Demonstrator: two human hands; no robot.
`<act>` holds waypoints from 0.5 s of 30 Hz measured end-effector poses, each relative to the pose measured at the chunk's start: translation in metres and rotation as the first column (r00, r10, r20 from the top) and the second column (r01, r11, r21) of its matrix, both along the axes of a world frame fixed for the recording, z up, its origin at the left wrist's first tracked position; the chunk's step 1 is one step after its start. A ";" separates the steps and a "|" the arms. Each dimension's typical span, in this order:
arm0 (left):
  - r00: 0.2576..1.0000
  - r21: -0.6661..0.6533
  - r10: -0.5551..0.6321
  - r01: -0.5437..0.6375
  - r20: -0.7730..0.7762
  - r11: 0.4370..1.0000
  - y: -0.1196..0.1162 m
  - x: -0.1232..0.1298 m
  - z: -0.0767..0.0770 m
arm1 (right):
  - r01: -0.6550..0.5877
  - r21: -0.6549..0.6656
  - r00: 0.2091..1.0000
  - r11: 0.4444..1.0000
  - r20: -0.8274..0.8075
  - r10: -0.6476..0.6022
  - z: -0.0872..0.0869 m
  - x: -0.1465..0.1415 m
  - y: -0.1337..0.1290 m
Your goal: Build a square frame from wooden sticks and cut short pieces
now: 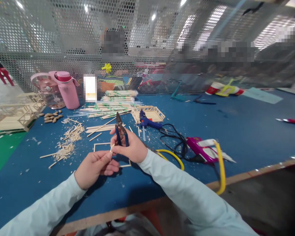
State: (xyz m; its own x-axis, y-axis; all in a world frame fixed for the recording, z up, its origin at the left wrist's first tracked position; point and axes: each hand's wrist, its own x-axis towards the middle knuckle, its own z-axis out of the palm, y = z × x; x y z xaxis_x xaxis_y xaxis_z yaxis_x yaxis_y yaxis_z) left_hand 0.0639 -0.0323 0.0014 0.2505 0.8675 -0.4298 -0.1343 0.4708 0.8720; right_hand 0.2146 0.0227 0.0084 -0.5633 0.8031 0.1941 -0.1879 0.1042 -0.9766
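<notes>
My right hand (132, 147) is closed round the blue handles of a pair of cutting pliers (118, 123), whose dark jaws point up and away from me. A small pale piece of wooden stick (111, 148) is pinched at the fingertips of my left hand (97, 165). The thumb of my right hand touches or nearly touches that same piece. Beneath both hands a thin rectangular stick frame (102, 143) lies on the blue table (142, 183), partly covered by them.
Stick offcuts (70, 139) lie left, near long sticks (102, 128) and bagged sticks (120, 98). A blue glue gun (147, 120) rests against a small stick tray (159, 114). Right are a magenta tool (199, 149) and a yellow cable (221, 167). A pink bottle (68, 91) stands behind.
</notes>
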 end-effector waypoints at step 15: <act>0.999 0.208 0.037 -0.030 -0.030 0.978 0.003 -0.001 0.000 | 0.095 0.257 0.953 0.962 0.256 -0.163 0.011 0.003 -0.005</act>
